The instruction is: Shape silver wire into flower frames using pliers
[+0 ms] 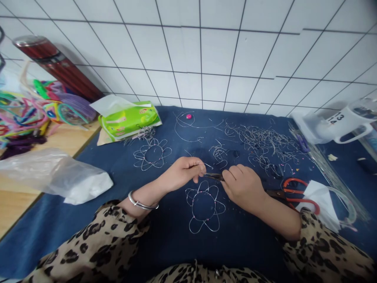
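Note:
A wire flower frame (204, 205) with small pink beads lies on the blue cloth (165, 236) in front of me. My left hand (184, 172) is closed in a pinch at the frame's top edge, fingertips on the wire. My right hand (243, 184) is closed round a small dark plier-like tool (214, 176) whose tip points left toward my left fingertips. A silver bangle (141, 202) sits on my left wrist. A second wire flower frame (152, 154) lies further back on the left.
A heap of cut wire pieces (262, 143) lies at the back right. Red-handled scissors (297, 193) rest by my right forearm. A green tissue pack (129, 120), a white plastic bag (59, 175), coloured pipe cleaners (35, 112), a white jug (344, 120) and a pink bead (189, 116) stand around.

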Available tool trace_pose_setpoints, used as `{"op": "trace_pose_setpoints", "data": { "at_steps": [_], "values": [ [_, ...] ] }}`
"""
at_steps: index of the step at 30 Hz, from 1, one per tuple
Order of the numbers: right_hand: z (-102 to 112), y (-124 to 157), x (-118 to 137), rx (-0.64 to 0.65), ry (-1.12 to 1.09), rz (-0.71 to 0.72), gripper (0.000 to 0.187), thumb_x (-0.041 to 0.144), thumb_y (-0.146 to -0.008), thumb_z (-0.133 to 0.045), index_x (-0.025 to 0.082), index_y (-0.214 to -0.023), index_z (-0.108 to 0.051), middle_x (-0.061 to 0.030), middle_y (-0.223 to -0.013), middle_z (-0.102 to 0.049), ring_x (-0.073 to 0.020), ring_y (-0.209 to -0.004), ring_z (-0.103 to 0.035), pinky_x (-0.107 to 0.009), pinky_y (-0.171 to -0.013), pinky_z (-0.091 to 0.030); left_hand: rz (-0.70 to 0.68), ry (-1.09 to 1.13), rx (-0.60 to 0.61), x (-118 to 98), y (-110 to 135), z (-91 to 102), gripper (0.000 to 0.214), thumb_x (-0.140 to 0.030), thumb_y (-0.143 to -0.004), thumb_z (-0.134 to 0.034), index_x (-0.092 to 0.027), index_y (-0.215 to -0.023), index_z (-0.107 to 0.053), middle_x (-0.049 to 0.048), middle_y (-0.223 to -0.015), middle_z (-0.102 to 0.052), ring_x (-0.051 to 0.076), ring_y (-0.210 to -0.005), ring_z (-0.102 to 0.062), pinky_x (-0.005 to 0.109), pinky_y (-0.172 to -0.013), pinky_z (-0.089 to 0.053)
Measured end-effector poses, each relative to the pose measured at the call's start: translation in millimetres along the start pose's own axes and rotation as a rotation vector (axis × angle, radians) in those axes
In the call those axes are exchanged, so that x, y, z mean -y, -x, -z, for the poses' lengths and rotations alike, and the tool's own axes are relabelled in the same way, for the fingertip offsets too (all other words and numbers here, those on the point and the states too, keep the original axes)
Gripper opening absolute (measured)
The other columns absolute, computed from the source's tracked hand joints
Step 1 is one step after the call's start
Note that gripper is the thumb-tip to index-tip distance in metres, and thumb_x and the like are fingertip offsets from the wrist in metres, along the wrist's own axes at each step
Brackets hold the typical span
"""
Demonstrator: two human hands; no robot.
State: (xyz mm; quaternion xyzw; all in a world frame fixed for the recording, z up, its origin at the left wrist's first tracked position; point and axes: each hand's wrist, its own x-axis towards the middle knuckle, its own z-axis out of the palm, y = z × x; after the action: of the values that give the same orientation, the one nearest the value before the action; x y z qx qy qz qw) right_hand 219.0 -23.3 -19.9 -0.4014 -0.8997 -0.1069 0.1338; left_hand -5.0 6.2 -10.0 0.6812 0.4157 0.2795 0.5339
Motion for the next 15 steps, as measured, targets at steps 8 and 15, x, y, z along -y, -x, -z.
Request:
{"op": "trace_pose_setpoints", "data": {
  "at_steps": [8,15],
  "values": [
    [-1.5,1.3,0.3,0.025,0.059,0.036,0.016,0.019,-0.086,-0.044,0.015,-0.087,-0.059,-0.0039,-0.072,-0.049,-0.0166,-0.07,-0.038,-0.032,-0.061,-0.025,0.084,-0.003,0.018,0.6,1.8,-4.3,0.019,-0.022,-0.085,-0.047,-0.014,-0.074,-0.061,0.0014,-0.066,-0.062,0.009,-0.053,-0.056,0.022,-0.054,-0.045],
    [-1.9,1.0,1.1,0.002,0.058,0.058,0.016,0.016,-0.086,-0.044,0.015,-0.087,-0.059,-0.0033,-0.069,-0.048,-0.016,-0.069,-0.037,-0.032,-0.06,-0.024,0.099,0.001,0.037,-1.9,1.7,-5.2,0.023,-0.026,-0.085,-0.048,-0.014,-0.07,-0.06,0.0005,-0.061,-0.06,0.009,-0.049,-0.055,0.021,-0.05,-0.045]
  ]
}}
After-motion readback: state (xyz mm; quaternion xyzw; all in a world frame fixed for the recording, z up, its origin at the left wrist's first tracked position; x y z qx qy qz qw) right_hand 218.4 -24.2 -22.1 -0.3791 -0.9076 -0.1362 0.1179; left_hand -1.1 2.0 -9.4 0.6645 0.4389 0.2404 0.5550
